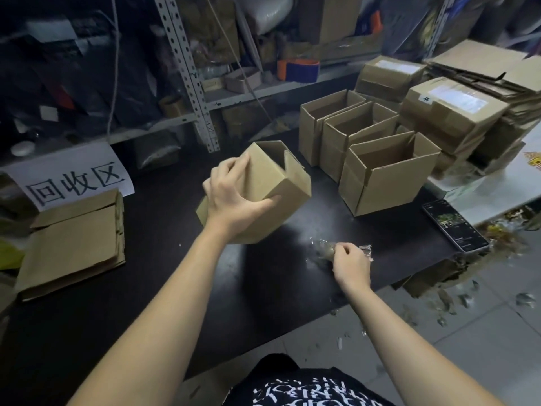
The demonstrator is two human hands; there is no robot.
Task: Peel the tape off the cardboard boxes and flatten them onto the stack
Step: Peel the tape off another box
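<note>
boxes [380, 186] crowd black table [263, 288] before cluttered shelving [187, 68].

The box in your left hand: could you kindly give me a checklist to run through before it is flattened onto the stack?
1. Left hand grips the box: ok.
2. Tape gone from the box: none on the visible faces, underside hidden: cannot tell.
3. Far end of the box open: ok.
4. Right hand free to help fold: it pinches crumpled tape: not ok.
5. Top of the flattened stack bare for landing: ok.
</note>
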